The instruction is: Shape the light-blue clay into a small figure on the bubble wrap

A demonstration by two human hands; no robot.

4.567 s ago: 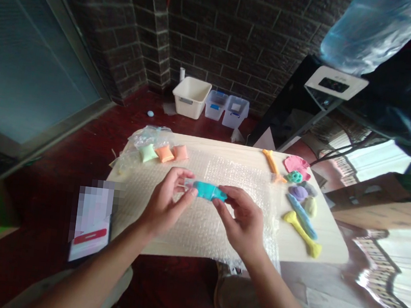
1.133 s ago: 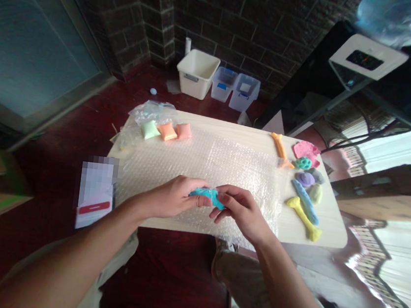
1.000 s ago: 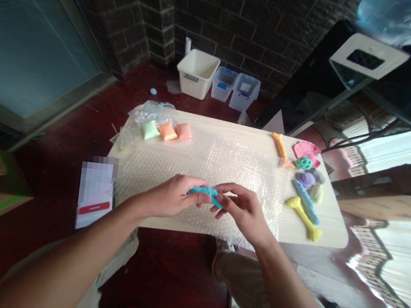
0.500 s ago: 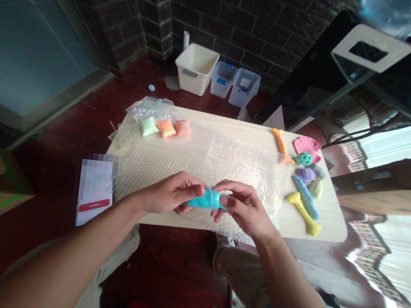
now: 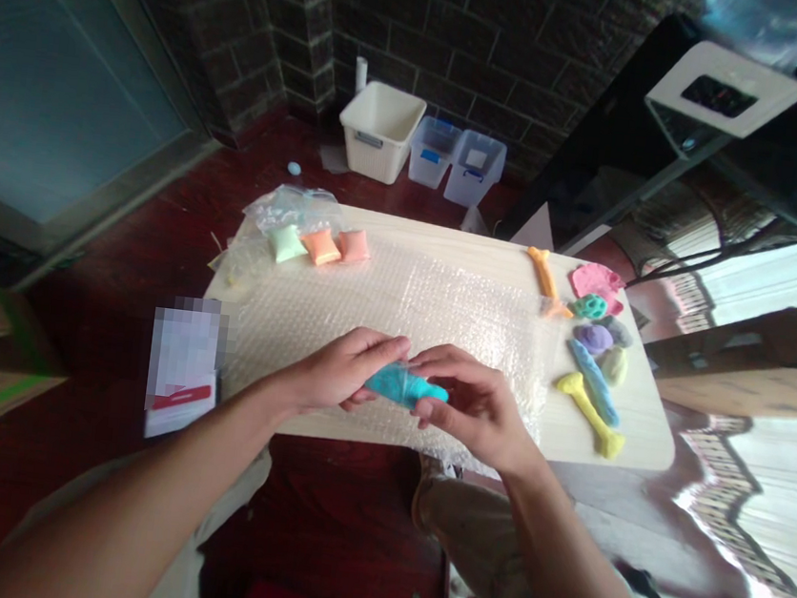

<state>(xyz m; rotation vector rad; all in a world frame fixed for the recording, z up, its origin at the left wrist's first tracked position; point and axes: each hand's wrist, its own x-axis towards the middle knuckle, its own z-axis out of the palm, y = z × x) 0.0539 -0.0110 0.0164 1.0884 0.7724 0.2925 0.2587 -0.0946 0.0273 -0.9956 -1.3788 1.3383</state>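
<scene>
Two hands [image 5: 343, 371], one turquoise packet [image 5: 397, 387], three pillow-shaped packets [image 5: 322, 246], eight moulded pieces [image 5: 591, 414], three bins [image 5: 378, 151].

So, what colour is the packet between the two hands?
The packet is bright turquoise, best seen in the head view.

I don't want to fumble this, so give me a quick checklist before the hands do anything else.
1. Left hand has a hold on the turquoise packet: ok, at its left end.
2. Right hand has a hold too: ok, thumb and fingers at the right end.
3. Packet's wrapping torn open: cannot tell, too blurred.
4. Bubble wrap wholly on the table: not ok, it overhangs the near edge.
5. Yellow bone-shaped piece apart from the right hand: ok, on the table to its right.
6. Orange packet apart from both hands: ok, between the green and pink ones.
</scene>
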